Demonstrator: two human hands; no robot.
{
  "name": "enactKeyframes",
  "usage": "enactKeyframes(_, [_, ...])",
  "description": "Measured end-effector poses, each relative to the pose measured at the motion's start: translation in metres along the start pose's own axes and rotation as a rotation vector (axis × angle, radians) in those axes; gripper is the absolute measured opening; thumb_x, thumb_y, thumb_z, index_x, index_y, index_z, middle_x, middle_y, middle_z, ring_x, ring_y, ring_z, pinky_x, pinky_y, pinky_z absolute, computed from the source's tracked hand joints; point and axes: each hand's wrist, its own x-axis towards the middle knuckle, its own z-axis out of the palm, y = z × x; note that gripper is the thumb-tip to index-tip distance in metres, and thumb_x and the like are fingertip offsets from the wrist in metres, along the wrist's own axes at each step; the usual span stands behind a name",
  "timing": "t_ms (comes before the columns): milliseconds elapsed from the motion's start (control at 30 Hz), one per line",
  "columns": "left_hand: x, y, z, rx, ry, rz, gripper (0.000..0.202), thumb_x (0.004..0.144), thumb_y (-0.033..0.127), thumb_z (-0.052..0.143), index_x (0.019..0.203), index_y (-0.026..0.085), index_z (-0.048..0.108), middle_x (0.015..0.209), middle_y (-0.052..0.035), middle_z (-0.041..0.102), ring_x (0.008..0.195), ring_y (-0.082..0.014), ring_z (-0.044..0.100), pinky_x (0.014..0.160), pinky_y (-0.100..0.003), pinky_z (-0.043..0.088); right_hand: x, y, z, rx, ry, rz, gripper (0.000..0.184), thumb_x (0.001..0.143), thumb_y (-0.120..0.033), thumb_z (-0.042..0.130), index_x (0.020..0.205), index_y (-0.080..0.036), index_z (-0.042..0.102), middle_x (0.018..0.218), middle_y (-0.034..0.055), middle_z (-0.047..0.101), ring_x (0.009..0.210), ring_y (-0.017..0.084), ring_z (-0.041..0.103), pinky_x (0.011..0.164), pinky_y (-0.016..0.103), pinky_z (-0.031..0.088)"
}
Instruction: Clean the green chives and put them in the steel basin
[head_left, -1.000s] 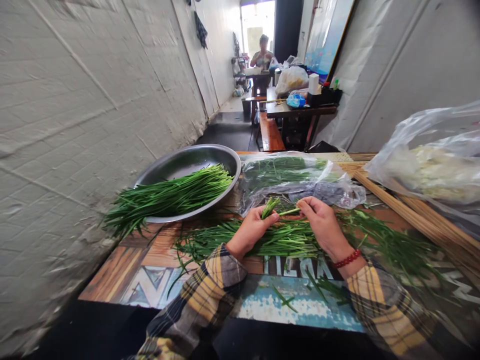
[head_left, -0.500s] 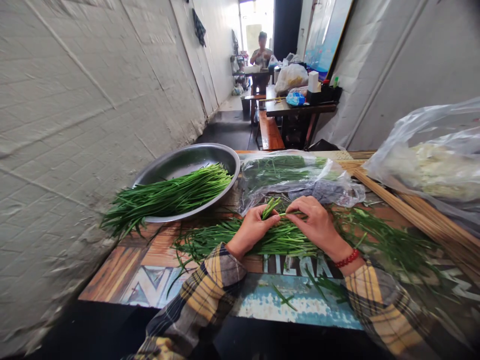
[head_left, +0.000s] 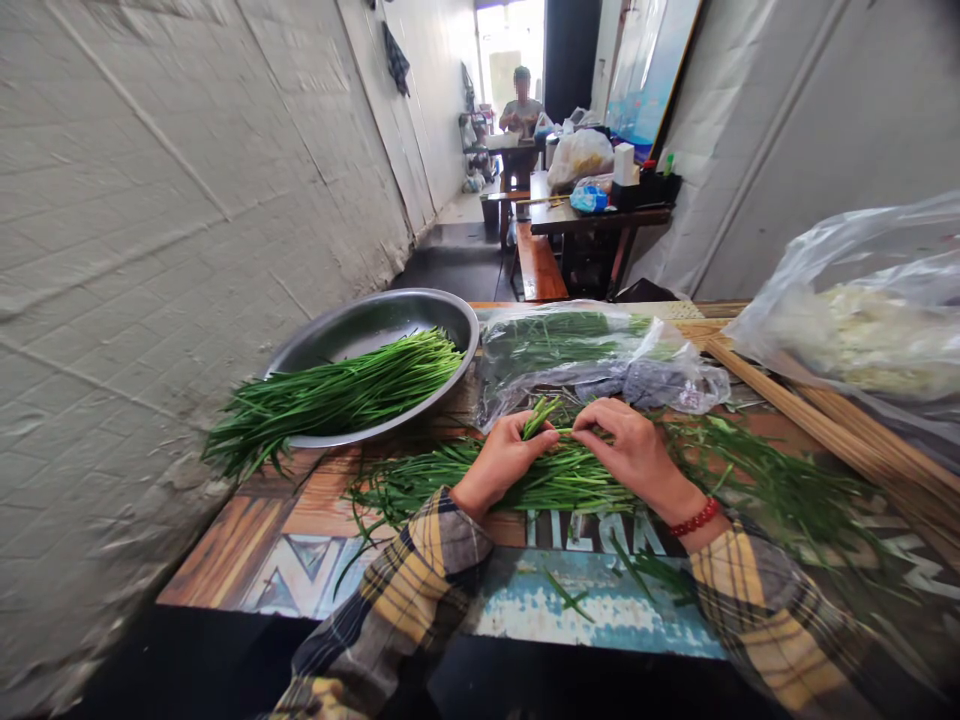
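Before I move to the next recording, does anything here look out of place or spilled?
Slightly: the long green stalks in the metal basin hang out over its rim on the picture's left, and loose green scraps lie strewn on the table's near part, apart from the green pile.

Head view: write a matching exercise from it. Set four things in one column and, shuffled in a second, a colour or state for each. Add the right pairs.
Things
1. Left hand
2. Metal basin
3. Beaded bracelet
4. Wooden sticks

Colours and states
A. Red
B. Bearing a heap of long green leaves that hang over the rim
C. Long, thin and light brown
D. Gripping a small bunch of green stalks

Right pairs: 1-D, 2-B, 3-A, 4-C
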Motion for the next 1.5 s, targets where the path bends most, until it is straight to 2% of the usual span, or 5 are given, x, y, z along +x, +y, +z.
enactKeyframes(267, [0.0, 0.001, 0.0, 0.005, 0.012, -0.001, 0.029, 0.073, 0.041, 0.068, 0.073, 0.012, 0.063, 0.066, 0.001, 0.054, 0.064, -0.0112, 0.045, 0.061, -0.023, 0.036, 0.0, 0.003, 0.001, 0.0, -0.053, 0.008, 0.01, 0.09, -0.019, 0.05, 0.081, -0.022, 0.053, 0.08, 0.004, 0.058, 0.078, 0.02, 0.054, 0.072, 0.034, 0.044])
enactKeyframes(733, [0.0, 0.0, 0.0, -0.113, 0.07, -0.059, 0.036, 0.069, 0.048, 0.069, 0.072, 0.014, 0.058, 0.062, 0.0041, 0.047, 0.059, -0.0082, 0.036, 0.057, -0.022, 0.029, -0.006, 0.042, -0.014, 0.087, 0.385, 0.468, 0.018, 0.084, -0.039, 0.058, 0.085, -0.021, 0.057, 0.076, 0.0039, 0.064, 0.069, 0.022, 0.061, 0.066, 0.036, 0.048])
enactKeyframes(967, [0.0, -0.002, -0.002, -0.139, 0.007, -0.083, 0.04, 0.072, 0.053, 0.066, 0.07, 0.014, 0.055, 0.061, 0.0043, 0.043, 0.059, -0.0083, 0.035, 0.057, -0.022, 0.028, 0.0, 0.011, -0.012, 0.134, 0.158, 0.268, 0.024, 0.093, -0.035, 0.047, 0.092, -0.022, 0.067, 0.088, 0.0048, 0.07, 0.081, 0.02, 0.066, 0.074, 0.034, 0.05])
enactKeyframes(1300, [0.001, -0.004, 0.0, -0.014, -0.138, 0.004, 0.039, 0.084, 0.048, 0.055, 0.096, 0.012, 0.065, 0.059, 0.0042, 0.043, 0.055, -0.0091, 0.036, 0.053, -0.022, 0.028, 0.004, -0.001, -0.004, 0.052, 0.191, 0.124, 0.017, 0.09, -0.026, 0.054, 0.077, -0.022, 0.064, 0.076, 0.0023, 0.067, 0.074, 0.018, 0.062, 0.071, 0.032, 0.049])
enactKeyframes(1500, [-0.001, 0.005, 0.002, 0.145, -0.153, 0.036, 0.039, 0.084, 0.049, 0.052, 0.077, 0.013, 0.064, 0.063, 0.0011, 0.048, 0.062, -0.0116, 0.041, 0.06, -0.022, 0.035, 0.005, -0.004, -0.008, 0.033, 0.225, 0.113, 0.015, 0.091, -0.025, 0.052, 0.086, -0.023, 0.066, 0.087, 0.0048, 0.067, 0.087, 0.02, 0.061, 0.08, 0.035, 0.048])
